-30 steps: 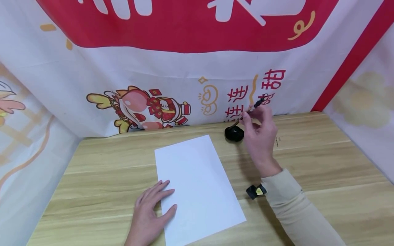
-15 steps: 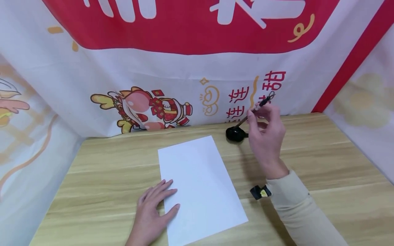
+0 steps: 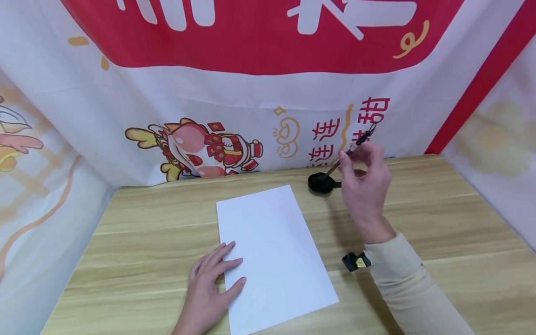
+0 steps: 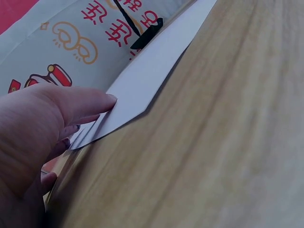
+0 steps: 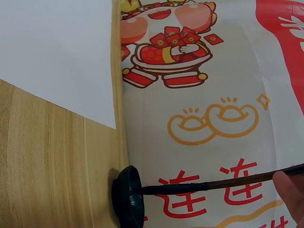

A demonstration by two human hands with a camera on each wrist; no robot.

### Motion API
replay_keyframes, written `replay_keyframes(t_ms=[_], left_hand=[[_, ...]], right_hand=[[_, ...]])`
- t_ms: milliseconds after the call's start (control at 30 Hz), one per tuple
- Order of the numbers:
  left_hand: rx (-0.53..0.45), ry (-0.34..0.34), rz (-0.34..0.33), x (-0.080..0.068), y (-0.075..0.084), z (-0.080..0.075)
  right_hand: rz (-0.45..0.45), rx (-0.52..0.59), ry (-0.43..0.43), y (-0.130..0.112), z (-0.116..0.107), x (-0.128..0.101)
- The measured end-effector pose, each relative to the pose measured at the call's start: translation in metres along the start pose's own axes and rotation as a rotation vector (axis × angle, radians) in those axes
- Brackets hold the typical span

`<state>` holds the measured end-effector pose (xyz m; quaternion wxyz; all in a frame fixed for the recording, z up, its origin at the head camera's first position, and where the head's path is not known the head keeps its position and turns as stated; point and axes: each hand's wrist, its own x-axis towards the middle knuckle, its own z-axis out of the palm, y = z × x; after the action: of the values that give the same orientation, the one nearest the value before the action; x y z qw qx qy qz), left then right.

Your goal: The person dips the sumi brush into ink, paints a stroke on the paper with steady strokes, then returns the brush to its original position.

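The right hand point(image 3: 363, 186) was up near the back of the wooden table point(image 3: 439, 209). Its fingers were pinched around a thin dark brush point(image 3: 351, 150). The brush was tilted, with its top end pointing up toward the cloth wall point(image 3: 251, 93). Its bottom tip was down in a little black ink dish point(image 3: 321, 183). In the right wrist view, the brush point(image 5: 213, 184) ran sideways into the dish point(image 5: 127, 195), and one fingertip point(image 5: 290, 190) touched the brush at the edge of the picture.

The left hand point(image 3: 208, 288) lay flat on the table, closer to the person. Its fingers were straight and a little spread. They pressed on the left bottom part of a white sheet of paper point(image 3: 272, 251). The paper lay in the middle of the table, just beside the dish but not touching it. In the left wrist view, the thumb point(image 4: 80, 102) rested on the paper point(image 4: 152, 71).

A small black and yellow thing point(image 3: 355, 261) showed by the right sleeve point(image 3: 402, 284).
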<state>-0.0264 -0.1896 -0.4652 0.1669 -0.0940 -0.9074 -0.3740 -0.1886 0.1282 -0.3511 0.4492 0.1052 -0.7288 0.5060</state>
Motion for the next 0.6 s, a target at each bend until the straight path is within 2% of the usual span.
replay_keyframes(t_ms=[367, 600], left_hand=[[0.032, 0.009, 0.007, -0.001, 0.001, 0.000], [0.064, 0.008, 0.037, 0.000, -0.001, 0.001]], right_hand=[[0.029, 0.025, -0.003, -0.010, -0.005, 0.001], [0.109, 0.152, 0.063, -0.034, -0.012, -0.003]])
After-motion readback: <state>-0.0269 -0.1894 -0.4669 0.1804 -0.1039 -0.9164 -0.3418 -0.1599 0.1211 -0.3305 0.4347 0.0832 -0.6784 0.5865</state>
